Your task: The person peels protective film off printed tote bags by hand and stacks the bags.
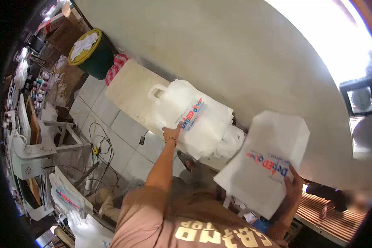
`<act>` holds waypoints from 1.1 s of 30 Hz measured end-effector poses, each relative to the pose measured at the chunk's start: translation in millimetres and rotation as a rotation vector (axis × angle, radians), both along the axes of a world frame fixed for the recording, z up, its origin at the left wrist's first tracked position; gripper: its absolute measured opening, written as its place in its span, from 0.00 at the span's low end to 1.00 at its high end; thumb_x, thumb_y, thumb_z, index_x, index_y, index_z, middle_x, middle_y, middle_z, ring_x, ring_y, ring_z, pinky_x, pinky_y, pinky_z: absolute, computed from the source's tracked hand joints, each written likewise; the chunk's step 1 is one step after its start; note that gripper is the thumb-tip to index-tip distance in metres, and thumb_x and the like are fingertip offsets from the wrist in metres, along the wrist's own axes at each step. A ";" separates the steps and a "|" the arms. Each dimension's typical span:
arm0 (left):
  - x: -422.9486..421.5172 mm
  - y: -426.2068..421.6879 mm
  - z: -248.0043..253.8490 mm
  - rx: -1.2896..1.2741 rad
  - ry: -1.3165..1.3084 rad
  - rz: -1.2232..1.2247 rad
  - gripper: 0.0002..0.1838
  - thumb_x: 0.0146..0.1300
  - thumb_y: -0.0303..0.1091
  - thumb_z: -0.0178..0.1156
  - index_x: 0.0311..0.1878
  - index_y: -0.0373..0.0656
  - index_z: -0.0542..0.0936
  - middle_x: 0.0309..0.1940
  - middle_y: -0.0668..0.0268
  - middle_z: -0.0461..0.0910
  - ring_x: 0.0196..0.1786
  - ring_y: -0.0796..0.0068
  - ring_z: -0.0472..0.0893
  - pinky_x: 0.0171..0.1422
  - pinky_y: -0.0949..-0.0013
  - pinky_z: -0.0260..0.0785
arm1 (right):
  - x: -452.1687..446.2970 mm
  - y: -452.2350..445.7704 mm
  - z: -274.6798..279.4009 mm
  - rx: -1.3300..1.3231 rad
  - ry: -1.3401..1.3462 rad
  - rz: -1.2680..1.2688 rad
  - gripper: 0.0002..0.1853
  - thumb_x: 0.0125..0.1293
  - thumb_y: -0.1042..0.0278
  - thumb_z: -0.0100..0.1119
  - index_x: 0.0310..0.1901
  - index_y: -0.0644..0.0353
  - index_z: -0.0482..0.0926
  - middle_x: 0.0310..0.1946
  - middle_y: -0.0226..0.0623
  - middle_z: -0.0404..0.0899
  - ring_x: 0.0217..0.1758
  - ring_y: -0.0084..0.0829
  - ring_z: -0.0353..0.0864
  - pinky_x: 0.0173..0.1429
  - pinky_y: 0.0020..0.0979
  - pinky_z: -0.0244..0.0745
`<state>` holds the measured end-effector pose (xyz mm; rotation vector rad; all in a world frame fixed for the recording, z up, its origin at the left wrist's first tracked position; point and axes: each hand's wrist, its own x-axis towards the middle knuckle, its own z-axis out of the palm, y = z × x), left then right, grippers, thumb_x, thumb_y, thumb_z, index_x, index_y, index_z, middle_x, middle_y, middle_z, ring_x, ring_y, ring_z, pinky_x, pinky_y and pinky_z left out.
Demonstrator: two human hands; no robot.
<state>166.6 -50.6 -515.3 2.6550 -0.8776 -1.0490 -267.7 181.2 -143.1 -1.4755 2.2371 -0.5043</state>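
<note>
A stack of white bags [206, 109] with printed lettering in blue and red lies on a long pale bench [130, 89]. My left hand [171, 133] rests on the near-left side of the top bag, its index finger stretched towards the print. One cut-out handle of that bag points to the left. On the right, my right hand [294, 184] grips the edge of a single white printed bag [266, 161], held up beside the stack with its handle hanging downward. Part of my right-hand grip is hidden behind this bag.
A dark green bin [97, 62] with a yellow rim stands beyond the bench. Cables [105, 149] trail over the tiled floor [122, 128]. More printed bags [68, 196] are at lower left, near a machine [33, 153]. Another person's hand [324, 211] shows at lower right.
</note>
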 end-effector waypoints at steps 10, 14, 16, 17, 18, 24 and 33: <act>37.2 25.7 -4.0 -0.256 -0.086 -0.012 0.32 0.52 0.45 0.74 0.53 0.32 0.75 0.47 0.43 0.82 0.51 0.43 0.82 0.56 0.52 0.75 | -15.0 12.3 -9.2 0.107 -0.133 -0.238 0.27 0.64 0.78 0.57 0.66 0.66 0.73 0.56 0.50 0.79 0.57 0.31 0.77 0.63 0.32 0.69; 46.5 25.2 32.5 -0.270 -0.021 -0.051 0.23 0.52 0.40 0.75 0.43 0.33 0.80 0.39 0.45 0.84 0.45 0.47 0.84 0.50 0.53 0.75 | -29.0 29.7 -33.0 0.076 -0.065 -0.159 0.26 0.65 0.75 0.58 0.66 0.66 0.73 0.55 0.49 0.80 0.56 0.33 0.77 0.62 0.33 0.70; 44.0 19.9 29.8 -0.328 -0.082 -0.228 0.21 0.50 0.38 0.76 0.39 0.33 0.80 0.34 0.47 0.84 0.39 0.46 0.85 0.44 0.53 0.75 | -18.5 26.5 -21.8 0.056 0.010 -0.094 0.25 0.68 0.78 0.56 0.67 0.70 0.70 0.50 0.45 0.81 0.51 0.26 0.77 0.56 0.27 0.72; 43.0 18.3 21.4 -0.326 -0.070 -0.245 0.21 0.50 0.38 0.76 0.39 0.33 0.80 0.34 0.47 0.84 0.39 0.46 0.85 0.44 0.53 0.75 | -8.8 29.4 -13.8 0.060 0.018 -0.113 0.25 0.68 0.78 0.56 0.67 0.70 0.70 0.50 0.45 0.81 0.51 0.26 0.77 0.56 0.27 0.72; 41.4 14.7 0.7 -0.340 0.036 -0.154 0.21 0.50 0.38 0.77 0.38 0.32 0.79 0.34 0.47 0.84 0.39 0.46 0.84 0.44 0.53 0.75 | -2.4 30.6 -10.0 0.082 -0.013 -0.171 0.25 0.68 0.78 0.57 0.67 0.69 0.70 0.50 0.44 0.81 0.50 0.25 0.77 0.55 0.27 0.72; 21.3 -5.5 36.1 -0.232 0.158 -0.162 0.26 0.52 0.47 0.76 0.36 0.31 0.79 0.34 0.44 0.84 0.42 0.50 0.85 0.49 0.52 0.75 | 61.2 22.4 -5.5 -0.098 -0.290 -0.366 0.28 0.67 0.79 0.60 0.69 0.68 0.68 0.55 0.44 0.79 0.52 0.25 0.77 0.58 0.26 0.72; 12.4 28.8 133.8 0.575 1.245 -0.472 0.42 0.65 0.72 0.51 0.58 0.36 0.73 0.44 0.59 0.81 0.42 0.69 0.81 0.45 0.62 0.75 | 173.3 1.1 -24.2 -0.432 -0.195 -0.447 0.32 0.63 0.86 0.60 0.70 0.65 0.67 0.64 0.47 0.73 0.62 0.31 0.74 0.66 0.28 0.67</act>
